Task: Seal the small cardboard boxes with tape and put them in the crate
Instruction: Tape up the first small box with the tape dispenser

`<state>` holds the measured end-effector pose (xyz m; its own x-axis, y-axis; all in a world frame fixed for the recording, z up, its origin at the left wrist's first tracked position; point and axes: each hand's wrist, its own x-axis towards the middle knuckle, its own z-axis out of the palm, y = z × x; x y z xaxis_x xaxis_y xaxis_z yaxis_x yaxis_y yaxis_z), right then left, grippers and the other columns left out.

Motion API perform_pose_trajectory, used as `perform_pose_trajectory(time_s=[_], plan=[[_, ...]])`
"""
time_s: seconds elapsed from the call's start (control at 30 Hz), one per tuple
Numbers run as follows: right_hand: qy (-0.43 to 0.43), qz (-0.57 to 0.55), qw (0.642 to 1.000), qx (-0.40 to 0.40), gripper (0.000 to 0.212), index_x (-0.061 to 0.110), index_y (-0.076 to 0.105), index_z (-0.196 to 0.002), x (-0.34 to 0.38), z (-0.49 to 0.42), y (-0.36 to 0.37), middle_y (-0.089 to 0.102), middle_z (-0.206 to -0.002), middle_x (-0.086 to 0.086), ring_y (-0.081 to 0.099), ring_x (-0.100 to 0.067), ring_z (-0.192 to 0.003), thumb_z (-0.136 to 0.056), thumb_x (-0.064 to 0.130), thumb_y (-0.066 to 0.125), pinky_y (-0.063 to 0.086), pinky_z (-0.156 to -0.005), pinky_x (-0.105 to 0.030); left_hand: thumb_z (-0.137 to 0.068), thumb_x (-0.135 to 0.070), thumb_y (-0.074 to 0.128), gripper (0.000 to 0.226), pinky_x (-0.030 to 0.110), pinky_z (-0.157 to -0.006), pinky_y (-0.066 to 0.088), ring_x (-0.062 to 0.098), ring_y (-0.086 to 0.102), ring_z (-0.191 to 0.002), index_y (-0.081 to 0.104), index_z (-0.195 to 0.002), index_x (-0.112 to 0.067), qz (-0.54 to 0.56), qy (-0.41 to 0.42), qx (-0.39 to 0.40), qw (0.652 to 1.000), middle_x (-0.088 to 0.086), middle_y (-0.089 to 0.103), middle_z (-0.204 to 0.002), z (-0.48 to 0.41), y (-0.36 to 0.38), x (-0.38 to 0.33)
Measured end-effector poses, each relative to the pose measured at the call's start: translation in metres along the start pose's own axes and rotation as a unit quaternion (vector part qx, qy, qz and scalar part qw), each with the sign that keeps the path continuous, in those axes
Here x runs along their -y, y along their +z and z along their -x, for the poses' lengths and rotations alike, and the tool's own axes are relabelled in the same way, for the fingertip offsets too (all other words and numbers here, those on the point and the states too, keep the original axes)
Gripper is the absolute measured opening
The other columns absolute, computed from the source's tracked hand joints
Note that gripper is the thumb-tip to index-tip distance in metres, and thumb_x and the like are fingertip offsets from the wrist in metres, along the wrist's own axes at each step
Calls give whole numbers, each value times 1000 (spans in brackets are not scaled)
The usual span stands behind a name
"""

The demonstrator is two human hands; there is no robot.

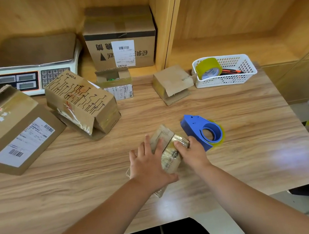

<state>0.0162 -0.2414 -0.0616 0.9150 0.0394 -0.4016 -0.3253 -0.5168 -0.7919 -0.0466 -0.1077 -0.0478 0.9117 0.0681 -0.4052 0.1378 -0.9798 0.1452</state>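
At the near middle of the counter [255, 152] I see the small cardboard box [170, 155] lying between the two hands: the left hand [150, 162] is spread flat on top with straight fingers, and the right hand [192, 152] is curled over its glossy taped end. Just beyond the right hand the blue tape dispenser [203, 129] sits on the wood. Farther back I make out a large labelled box [12, 136], a printed box [83, 101], an open small box [114, 84], a flapped small box [172, 83] and a white basket [243, 75] holding a yellow tape roll [207, 67], with a scale [33, 74] behind
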Motion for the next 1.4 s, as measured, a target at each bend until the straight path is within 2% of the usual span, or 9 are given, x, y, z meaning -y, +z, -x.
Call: perform_pose_trajectory(time_s=[0.13, 0.3, 0.4, 0.6, 0.77, 0.97, 1.13, 1.23, 1.4], plan=[[-10, -31, 999, -10, 23, 17, 48, -76, 6, 0, 0, 49, -71, 6, 46, -7, -68, -96, 27, 52, 37, -68, -23, -63, -69, 60, 109, 47, -105, 28, 33, 21, -135, 2, -148, -32, 54, -14, -9, 998, 10, 5, -155, 0, -15, 6], [-29, -41, 999, -11, 27, 8, 54, -118, 10, -2, 2, 57, -104, 0, 52, -13, -98, -98, 25, 50, 35, -85, -21, -65, -59, 66, 102, 48, -105, 34, 27, 28, -129, 9, -148, -37, 262, -76, -2, 962, 4, 27, -142, -5, -31, 36], [-40, -28, 999, 19, 23, 11, 52, -118, 8, 3, 6, 57, -104, 1, 51, -10, -97, -96, 15, 54, 35, -80, -12, -68, -50, 68, 100, 50, -105, 34, 25, 28, -129, 10, -149, -36, 358, -91, -15, 929, -1, 28, -145, -7, -35, 45], [-38, -10, 997, 61, 20, 17, 56, -105, 0, 10, 22, 64, -93, 6, 62, -10, -85, -90, 3, 55, 47, -76, -21, -52, -52, 64, 90, 52, -95, 47, 27, 53, -114, 38, -137, -35, 577, -136, 21, 805, 2, 53, -126, -6, -19, 56], [-69, 34, 994, 77, 10, 18, 62, -100, 7, 14, 30, 63, -84, 6, 58, -8, -78, -93, 14, 57, 41, -64, -11, -68, -41, 55, 72, 28, -72, 48, 18, 59, -96, 41, -138, -31, 663, -135, 33, 736, 5, 61, -117, 0, -15, 66], [-65, 68, 992, 87, 25, 12, 63, -114, 12, 16, 37, 65, -92, 0, 59, -15, -87, -94, 26, 57, 44, -74, -21, -97, -42, 42, 32, 33, -83, 49, 18, 58, -99, 52, -128, -39, 618, -157, 24, 770, 0, 62, -118, 2, -7, 81], [-72, 88, 990, 87, 28, 10, 63, -114, 17, 20, 39, 65, -93, -1, 60, -16, -86, -95, 28, 56, 45, -77, -28, -100, -40, 41, 32, 35, -86, 47, 20, 57, -103, 61, -122, -29, 607, -161, -20, 778, 0, 62, -115, 4, -3, 85], [-61, 78, 991, 93, 24, 13, 65, -112, 15, 22, 40, 63, -81, 6, 56, -12, -72, -97, 23, 51, 45, -69, -28, -101, -39, 38, 33, 33, -82, 45, 20, 58, -98, 61, -119, -24, 615, -178, -23, 768, 1, 63, -110, 2, 0, 83], [-54, -17, 995, 84, 50, 32, 62, -121, 13, 26, 35, 64, -119, 4, 62, -12, -100, -90, -1, 42, 48, -90, -24, -102, -38, 35, 30, 43, -93, 48, 23, 59, -97, 61, -107, -24, 665, -210, -8, 716, 1, 65, -104, -5, 3, 79]])
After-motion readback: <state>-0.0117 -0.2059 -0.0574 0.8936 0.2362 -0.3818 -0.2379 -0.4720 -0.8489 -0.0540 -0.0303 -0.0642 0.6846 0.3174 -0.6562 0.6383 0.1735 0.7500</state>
